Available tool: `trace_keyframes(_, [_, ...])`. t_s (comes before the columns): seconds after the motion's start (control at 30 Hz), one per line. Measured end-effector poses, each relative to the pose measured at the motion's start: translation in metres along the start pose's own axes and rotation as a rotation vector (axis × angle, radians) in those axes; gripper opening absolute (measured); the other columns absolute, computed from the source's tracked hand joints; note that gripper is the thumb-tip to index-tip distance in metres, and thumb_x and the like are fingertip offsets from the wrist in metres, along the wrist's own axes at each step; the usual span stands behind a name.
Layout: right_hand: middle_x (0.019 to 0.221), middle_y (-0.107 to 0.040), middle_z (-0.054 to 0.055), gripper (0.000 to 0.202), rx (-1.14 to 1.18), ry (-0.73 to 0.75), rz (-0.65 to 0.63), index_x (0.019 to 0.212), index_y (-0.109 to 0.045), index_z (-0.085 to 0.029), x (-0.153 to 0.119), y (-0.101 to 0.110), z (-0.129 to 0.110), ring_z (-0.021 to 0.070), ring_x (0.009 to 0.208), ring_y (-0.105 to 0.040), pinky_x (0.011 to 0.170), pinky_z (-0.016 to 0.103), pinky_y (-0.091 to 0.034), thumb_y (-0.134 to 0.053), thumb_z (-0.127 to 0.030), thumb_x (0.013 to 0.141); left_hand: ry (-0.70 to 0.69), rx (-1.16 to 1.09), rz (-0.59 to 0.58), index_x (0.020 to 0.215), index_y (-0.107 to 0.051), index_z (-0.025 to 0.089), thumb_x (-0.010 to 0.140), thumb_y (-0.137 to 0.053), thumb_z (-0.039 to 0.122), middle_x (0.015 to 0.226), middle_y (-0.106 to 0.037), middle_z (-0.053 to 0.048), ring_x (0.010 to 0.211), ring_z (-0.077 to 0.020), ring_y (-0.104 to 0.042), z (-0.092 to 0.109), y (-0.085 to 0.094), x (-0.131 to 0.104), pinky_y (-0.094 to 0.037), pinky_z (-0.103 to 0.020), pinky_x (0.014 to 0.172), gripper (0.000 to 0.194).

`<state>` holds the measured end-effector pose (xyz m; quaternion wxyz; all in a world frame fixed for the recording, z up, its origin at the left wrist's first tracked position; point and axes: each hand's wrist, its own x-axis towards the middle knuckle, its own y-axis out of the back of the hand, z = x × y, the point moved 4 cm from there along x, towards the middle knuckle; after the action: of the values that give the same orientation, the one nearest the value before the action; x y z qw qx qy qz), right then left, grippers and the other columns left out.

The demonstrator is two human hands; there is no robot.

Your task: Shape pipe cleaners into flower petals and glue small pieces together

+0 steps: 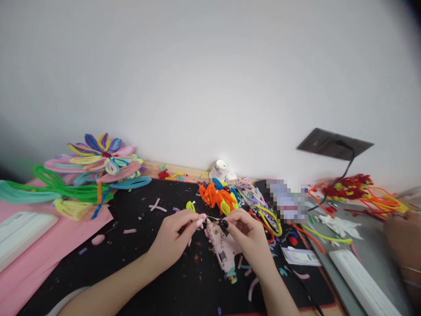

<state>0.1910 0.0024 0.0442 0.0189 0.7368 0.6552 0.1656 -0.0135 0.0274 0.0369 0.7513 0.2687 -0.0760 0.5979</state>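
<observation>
My left hand (179, 232) pinches a small pale-pink fuzzy piece (201, 217) between thumb and fingertips. A thin, wire-like strand (215, 218) runs from it across to my right hand (245, 230), whose thumb and forefinger are closed on its other end. Something dark and round shows at my right thumb tip; whether it is a nail or a bead I cannot tell. Below and between both hands a pale-pink glue gun (219, 250) lies on the black mat (131, 272). Orange and yellow pipe cleaner loops (217, 197) are bunched just beyond my fingers.
A multicoloured pipe cleaner flower (105, 156) lies at the left on pink paper (66, 245). White boxes (24, 232) flank both sides. Scraps litter the mat. A black cable (351, 162) hangs from the wall socket. Another person's hand (403, 237) is at the far right.
</observation>
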Motion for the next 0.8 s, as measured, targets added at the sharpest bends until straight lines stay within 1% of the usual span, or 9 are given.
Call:
trace_keyframes(0.17, [0.077, -0.065, 0.005, 0.020, -0.042, 0.001, 0.050, 0.075, -0.073, -0.019, 0.001, 0.007, 0.000, 0.0180, 0.066, -0.057, 0.059, 0.028, -0.045, -0.077, -0.038, 0.083, 0.029, 0.002, 0.005, 0.081, -0.073, 0.018, 0.098, -0.056, 0.025, 0.056, -0.055, 0.005, 0.048, -0.0110, -0.053, -0.002, 0.001, 0.001, -0.043, -0.022, 0.055, 0.025])
trace_keyframes(0.33, [0.076, -0.066, 0.005, 0.027, -0.056, -0.009, 0.104, 0.076, -0.073, -0.020, 0.002, 0.014, -0.002, 0.0189, 0.066, -0.058, 0.056, 0.028, -0.047, -0.079, -0.046, 0.081, 0.032, 0.001, 0.013, 0.081, -0.073, 0.018, 0.098, -0.056, 0.025, 0.054, -0.053, 0.006, 0.047, -0.0113, -0.052, -0.004, 0.001, 0.002, -0.043, -0.022, 0.055, 0.025])
trace_keyframes(0.53, [0.074, -0.068, 0.004, 0.028, -0.014, -0.050, 0.195, 0.077, -0.073, -0.020, 0.005, 0.027, 0.002, 0.0198, 0.067, -0.061, 0.061, 0.030, -0.051, -0.082, -0.046, 0.078, 0.048, -0.002, 0.019, 0.083, -0.074, 0.018, 0.097, -0.056, 0.026, 0.055, -0.054, 0.006, 0.047, -0.0112, -0.052, -0.005, 0.001, 0.002, -0.043, -0.023, 0.055, 0.024])
trace_keyframes(0.7, [0.073, -0.071, 0.005, 0.030, -0.007, -0.109, 0.287, 0.077, -0.074, -0.018, 0.010, 0.047, 0.009, 0.0204, 0.068, -0.064, 0.063, 0.031, -0.051, -0.085, -0.045, 0.070, 0.066, 0.000, -0.001, 0.083, -0.075, 0.017, 0.097, -0.055, 0.027, 0.056, -0.054, 0.005, 0.048, -0.0115, -0.053, -0.006, 0.000, 0.003, -0.042, -0.023, 0.054, 0.026])
trace_keyframes(0.8, [0.070, -0.071, 0.004, 0.030, -0.070, -0.145, 0.322, 0.081, -0.074, -0.017, 0.012, 0.063, 0.014, 0.0190, 0.063, -0.062, 0.058, 0.029, -0.048, -0.083, -0.045, 0.070, 0.059, 0.015, -0.001, 0.082, -0.075, 0.017, 0.097, -0.055, 0.028, 0.056, -0.055, 0.004, 0.049, -0.0120, -0.053, -0.006, 0.000, 0.003, -0.042, -0.023, 0.054, 0.027])
